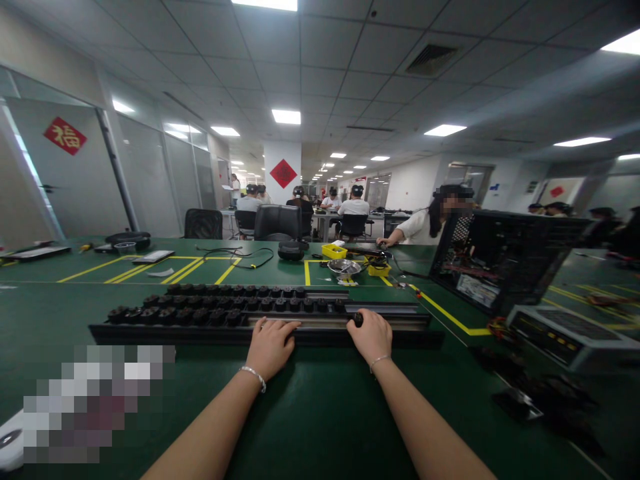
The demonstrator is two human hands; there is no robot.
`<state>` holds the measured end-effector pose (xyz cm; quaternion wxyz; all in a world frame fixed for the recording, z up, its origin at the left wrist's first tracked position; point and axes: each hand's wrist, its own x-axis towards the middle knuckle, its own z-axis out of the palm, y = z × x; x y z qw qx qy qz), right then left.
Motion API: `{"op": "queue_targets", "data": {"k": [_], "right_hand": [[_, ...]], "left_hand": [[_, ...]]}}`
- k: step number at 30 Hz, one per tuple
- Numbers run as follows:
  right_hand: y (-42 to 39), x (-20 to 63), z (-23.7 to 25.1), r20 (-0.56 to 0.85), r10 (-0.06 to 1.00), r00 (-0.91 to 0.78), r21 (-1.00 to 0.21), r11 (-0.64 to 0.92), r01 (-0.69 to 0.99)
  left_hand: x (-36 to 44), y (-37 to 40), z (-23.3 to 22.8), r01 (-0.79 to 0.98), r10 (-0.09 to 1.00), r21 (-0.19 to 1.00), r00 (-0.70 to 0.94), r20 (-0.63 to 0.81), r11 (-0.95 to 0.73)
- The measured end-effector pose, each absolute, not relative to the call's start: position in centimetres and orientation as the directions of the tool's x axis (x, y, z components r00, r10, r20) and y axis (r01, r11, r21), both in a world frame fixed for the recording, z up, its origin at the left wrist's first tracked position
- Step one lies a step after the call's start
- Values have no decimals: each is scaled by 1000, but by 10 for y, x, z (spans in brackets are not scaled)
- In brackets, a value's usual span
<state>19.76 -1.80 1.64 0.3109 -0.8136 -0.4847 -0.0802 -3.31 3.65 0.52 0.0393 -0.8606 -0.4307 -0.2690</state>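
Left hand (271, 347) rests flat, fingers released, on the long black rail (320, 320) lying across the green tabletop (320, 413); right hand (371, 337) pinches a black knob (358, 319) there. An open computer case (500, 260) stands right.

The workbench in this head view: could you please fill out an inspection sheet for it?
Surface: green mat with yellow lines.
Job's things: long black rail holding rows of black knobs.
Clutter: yellow bin, metal bowl, open computer case.
Grippers: left hand rests on the rail; right hand pinches a knob.
Cables: black cable on the far mat.
Surroundings: seated people, office chairs.
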Motion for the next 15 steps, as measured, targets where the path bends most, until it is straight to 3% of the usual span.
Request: {"op": "queue_targets", "data": {"k": [15], "right_hand": [[-19, 198, 17, 452, 722, 524, -408, -355, 841]], "left_hand": [[-33, 36, 5, 769, 723, 160, 479, 497, -619]]}}
